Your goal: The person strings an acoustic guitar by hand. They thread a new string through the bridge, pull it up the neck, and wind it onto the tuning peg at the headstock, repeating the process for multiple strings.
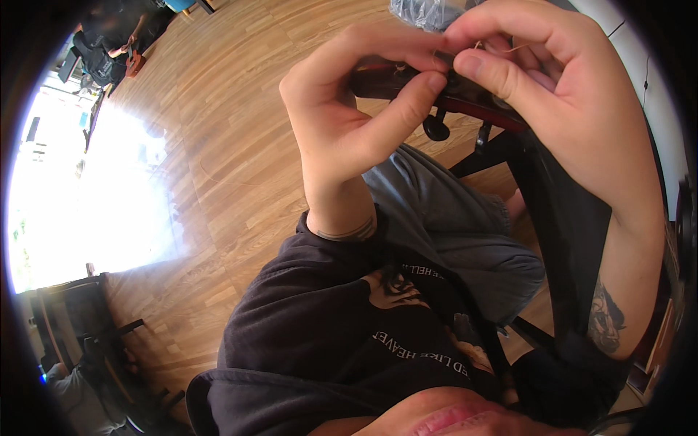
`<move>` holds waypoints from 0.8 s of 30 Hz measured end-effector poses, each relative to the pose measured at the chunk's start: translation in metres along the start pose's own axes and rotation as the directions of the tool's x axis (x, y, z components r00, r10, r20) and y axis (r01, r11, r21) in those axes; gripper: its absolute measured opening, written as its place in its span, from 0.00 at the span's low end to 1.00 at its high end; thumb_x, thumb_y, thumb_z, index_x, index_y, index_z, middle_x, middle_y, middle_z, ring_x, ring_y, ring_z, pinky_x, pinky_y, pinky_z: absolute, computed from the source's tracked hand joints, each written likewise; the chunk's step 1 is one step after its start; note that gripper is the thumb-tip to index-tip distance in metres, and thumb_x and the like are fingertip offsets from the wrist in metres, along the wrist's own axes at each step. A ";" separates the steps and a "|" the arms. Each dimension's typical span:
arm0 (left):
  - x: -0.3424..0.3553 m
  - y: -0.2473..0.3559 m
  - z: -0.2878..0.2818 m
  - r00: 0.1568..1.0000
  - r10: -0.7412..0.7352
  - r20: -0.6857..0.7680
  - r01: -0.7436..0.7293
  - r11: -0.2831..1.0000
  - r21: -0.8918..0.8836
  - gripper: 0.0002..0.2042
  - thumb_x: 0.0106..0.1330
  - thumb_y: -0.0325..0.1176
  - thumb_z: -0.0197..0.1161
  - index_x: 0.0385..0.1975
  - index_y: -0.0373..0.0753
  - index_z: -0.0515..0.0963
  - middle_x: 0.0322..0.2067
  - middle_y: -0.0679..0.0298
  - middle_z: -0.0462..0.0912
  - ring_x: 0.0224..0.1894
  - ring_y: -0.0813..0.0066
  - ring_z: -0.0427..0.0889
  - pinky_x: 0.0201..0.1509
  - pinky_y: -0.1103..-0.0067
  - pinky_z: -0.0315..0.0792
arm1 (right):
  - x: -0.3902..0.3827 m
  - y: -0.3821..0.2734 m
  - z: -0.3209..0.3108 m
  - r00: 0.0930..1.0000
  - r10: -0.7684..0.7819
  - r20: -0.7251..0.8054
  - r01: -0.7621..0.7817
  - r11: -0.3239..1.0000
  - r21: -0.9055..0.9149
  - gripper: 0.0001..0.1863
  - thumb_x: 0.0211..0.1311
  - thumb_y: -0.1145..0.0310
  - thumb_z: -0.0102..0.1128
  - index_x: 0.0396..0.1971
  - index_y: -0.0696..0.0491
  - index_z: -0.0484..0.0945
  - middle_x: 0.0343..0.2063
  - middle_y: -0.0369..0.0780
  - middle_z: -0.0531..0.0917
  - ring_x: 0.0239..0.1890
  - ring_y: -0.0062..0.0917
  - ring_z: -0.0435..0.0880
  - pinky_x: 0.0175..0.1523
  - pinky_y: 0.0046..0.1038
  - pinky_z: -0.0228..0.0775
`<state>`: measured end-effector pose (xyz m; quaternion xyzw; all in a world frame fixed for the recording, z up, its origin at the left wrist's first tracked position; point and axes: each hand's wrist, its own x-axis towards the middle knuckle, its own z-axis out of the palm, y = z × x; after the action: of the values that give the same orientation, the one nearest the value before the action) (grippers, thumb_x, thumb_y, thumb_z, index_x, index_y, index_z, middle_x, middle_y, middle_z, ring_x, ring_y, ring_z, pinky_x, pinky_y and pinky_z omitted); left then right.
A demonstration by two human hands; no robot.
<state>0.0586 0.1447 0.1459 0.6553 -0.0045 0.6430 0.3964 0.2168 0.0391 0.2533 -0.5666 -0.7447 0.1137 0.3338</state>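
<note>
A dark reddish headstock of a stringed instrument [374, 81], likely a guitar, lies beneath both my hands near the top of the view. Black tuning pegs [436, 127] stick out from its near edge. My left hand [331, 102] arches over the headstock's left end, thumb and forefinger pinched close together on what looks like the thin string. From the right, my right hand [563, 87] pinches the same copper-coloured guitar string [520, 48], whose loose end curls past the fingers. The fingertips partly hide the tuning posts and the exact grip.
Clear crumpled plastic [425, 11] lies beyond the hands. Below the headstock are black legs of a stand or seat [534, 211], beside my grey-trousered legs [443, 225]. A dark chair [73, 320] stands lower left on the wooden floor [218, 138]. Far left, a person holds a small brown guitar-shaped instrument [134, 62].
</note>
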 end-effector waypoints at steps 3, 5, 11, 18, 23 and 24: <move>-0.002 0.002 0.000 1.000 -0.012 0.012 0.012 1.000 0.014 0.13 0.55 0.14 0.71 0.41 0.30 0.85 0.34 0.60 0.89 0.35 0.78 0.89 0.39 0.83 0.83 | 0.000 0.000 0.000 1.000 0.004 -0.001 -0.004 1.000 0.000 0.08 0.70 0.72 0.66 0.31 0.59 0.78 0.26 0.30 0.72 0.26 0.10 0.67 0.31 0.18 0.57; -0.002 0.002 0.001 1.000 -0.016 0.007 0.016 1.000 0.012 0.13 0.55 0.15 0.71 0.40 0.30 0.85 0.34 0.60 0.90 0.36 0.77 0.89 0.39 0.83 0.84 | -0.001 0.000 0.000 1.000 0.005 -0.001 -0.005 1.000 -0.008 0.09 0.70 0.72 0.66 0.31 0.59 0.78 0.26 0.30 0.71 0.26 0.10 0.66 0.31 0.18 0.57; -0.002 0.002 0.001 1.000 0.011 0.012 -0.012 1.000 0.017 0.12 0.54 0.15 0.72 0.38 0.31 0.84 0.35 0.59 0.90 0.35 0.76 0.90 0.37 0.82 0.85 | -0.001 -0.001 -0.001 1.000 0.008 0.005 -0.008 1.000 -0.015 0.10 0.70 0.71 0.66 0.30 0.59 0.77 0.25 0.29 0.70 0.25 0.10 0.65 0.30 0.18 0.55; -0.003 0.003 0.003 1.000 0.019 0.020 -0.020 0.998 0.054 0.13 0.54 0.14 0.72 0.39 0.27 0.82 0.34 0.56 0.88 0.38 0.75 0.88 0.41 0.83 0.82 | -0.001 0.000 -0.002 1.000 0.009 0.015 -0.008 0.999 -0.033 0.11 0.70 0.71 0.66 0.28 0.58 0.76 0.24 0.29 0.68 0.25 0.09 0.64 0.30 0.18 0.54; -0.006 0.013 0.008 0.998 -0.057 -0.016 0.058 0.994 0.088 0.13 0.54 0.13 0.72 0.40 0.26 0.82 0.33 0.56 0.88 0.37 0.75 0.87 0.42 0.84 0.80 | 0.000 0.001 -0.003 1.000 0.009 0.024 -0.008 0.999 -0.035 0.12 0.70 0.71 0.67 0.27 0.58 0.75 0.23 0.28 0.67 0.24 0.09 0.63 0.29 0.18 0.53; -0.006 0.016 0.010 0.995 -0.095 -0.028 0.097 0.992 0.082 0.13 0.53 0.13 0.72 0.40 0.27 0.82 0.33 0.57 0.88 0.37 0.75 0.87 0.41 0.84 0.80 | -0.001 0.000 -0.003 1.000 0.011 0.023 -0.010 0.999 -0.041 0.12 0.70 0.70 0.67 0.27 0.57 0.75 0.23 0.28 0.67 0.24 0.09 0.62 0.29 0.18 0.53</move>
<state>0.0573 0.1255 0.1505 0.6628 0.0584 0.6308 0.3993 0.2188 0.0376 0.2558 -0.5760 -0.7475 0.1068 0.3130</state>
